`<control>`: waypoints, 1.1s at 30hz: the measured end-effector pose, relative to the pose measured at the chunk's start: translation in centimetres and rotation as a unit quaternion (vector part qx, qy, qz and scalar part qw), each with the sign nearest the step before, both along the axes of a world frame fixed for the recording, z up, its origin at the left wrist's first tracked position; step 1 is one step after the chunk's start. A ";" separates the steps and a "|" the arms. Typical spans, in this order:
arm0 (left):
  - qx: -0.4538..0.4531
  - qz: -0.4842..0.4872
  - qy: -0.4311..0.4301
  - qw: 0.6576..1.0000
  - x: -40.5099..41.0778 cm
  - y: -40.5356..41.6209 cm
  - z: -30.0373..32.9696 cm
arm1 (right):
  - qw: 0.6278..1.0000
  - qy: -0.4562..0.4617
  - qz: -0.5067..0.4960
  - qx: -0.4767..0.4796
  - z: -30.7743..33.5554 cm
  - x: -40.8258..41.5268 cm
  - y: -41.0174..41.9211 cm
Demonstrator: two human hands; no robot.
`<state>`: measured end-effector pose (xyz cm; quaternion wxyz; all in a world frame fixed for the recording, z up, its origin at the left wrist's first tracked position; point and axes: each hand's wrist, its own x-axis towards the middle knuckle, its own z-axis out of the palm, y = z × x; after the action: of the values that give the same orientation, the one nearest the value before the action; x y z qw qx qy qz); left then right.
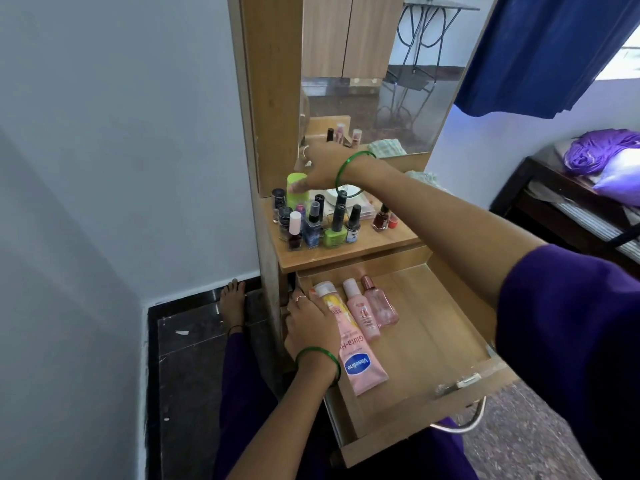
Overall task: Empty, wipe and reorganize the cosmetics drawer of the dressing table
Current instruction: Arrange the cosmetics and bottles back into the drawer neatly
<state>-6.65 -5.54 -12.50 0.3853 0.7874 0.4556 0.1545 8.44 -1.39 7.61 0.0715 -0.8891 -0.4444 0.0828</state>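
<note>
right hand [322, 168] grips the green bottle [296, 188] on the wooden shelf [346, 251]; left hand [311, 327] rests flat on tubes [360, 355] in the open drawer [433, 327] below; white wall [121, 133] beside.

The right hand's [323, 169] fingertips are hidden behind the green container [297, 188] — its grip cannot be judged. The Vaseline tube [356, 351] is partly covered by the left hand [311, 327]; nail-polish labels are too small to read.

Open wooden drawer [446, 327], three pink bottles [363, 313]
</note>
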 end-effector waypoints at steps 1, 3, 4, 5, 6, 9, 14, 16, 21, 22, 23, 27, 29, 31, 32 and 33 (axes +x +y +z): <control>0.002 0.007 -0.003 1.000 -0.3 1.0 -0.1 | 1.000 -0.002 0.004 -0.011 -0.1 -0.5 1.3; 0.005 0.003 -0.001 1.000 -0.2 0.9 -0.2 | 1.000 0.002 0.002 -0.020 -0.3 -0.6 1.5; 0.006 0.001 -0.001 1.000 -0.2 0.8 -0.2 | 1.000 0.003 -0.002 -0.013 -0.4 -0.5 1.5; 0.006 -0.002 -0.001 1.000 -0.3 0.6 -0.1 | 1.000 0.001 -0.005 -0.006 -0.5 -0.4 1.4; 0.005 -0.007 0.000 1.000 -0.3 0.4 0.0 | 1.000 -0.005 -0.007 -0.001 -0.6 -0.4 1.2; 0.008 -0.012 0.003 1.000 -0.2 0.3 0.0 | 1.000 -0.017 -0.003 -0.007 -0.7 -0.1 1.1; 0.011 -0.009 0.007 1.000 -0.2 0.3 0.0 | 0.998 -0.054 0.003 0.034 0.2 0.4 0.5; 0.013 -0.010 0.009 1.000 -0.2 0.3 0.0 | 0.996 -0.067 -0.006 0.063 1.0 0.6 0.0; 0.013 -0.013 0.006 1.000 -0.3 0.3 0.3 | 0.984 -0.098 -0.024 0.149 3.0 0.4 -2.7; 0.016 -0.014 0.007 1.000 -0.3 0.3 0.3 | 0.979 -0.093 -0.028 0.180 3.4 0.3 -3.6; 0.018 -0.014 0.008 1.000 -0.3 0.3 0.3 | 0.973 -0.079 -0.029 0.216 3.6 0.0 -4.7; 0.020 -0.012 0.006 1.000 -0.3 0.3 0.1 | 0.908 0.091 -0.060 0.404 3.5 -1.8 -9.8; 0.021 -0.010 0.000 1.000 -0.3 0.3 0.2 | 0.857 0.179 -0.091 0.475 2.8 -2.9 -12.5; 0.021 -0.010 0.006 1.000 -0.3 0.3 0.2 | 0.815 0.248 -0.120 0.509 1.6 -3.7 -15.1; 0.022 -0.010 0.010 1.000 -0.3 0.4 0.2 | 0.799 0.277 -0.136 0.516 0.7 -4.1 -16.3; 0.023 -0.010 0.013 1.000 -0.3 0.3 0.3 | 0.783 0.304 -0.151 0.522 -0.2 -4.4 -17.5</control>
<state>-6.99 -5.22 -12.19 0.3627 0.8025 0.4491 0.1507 4.08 -18.86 7.44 0.6674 -0.7006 -0.2350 0.0921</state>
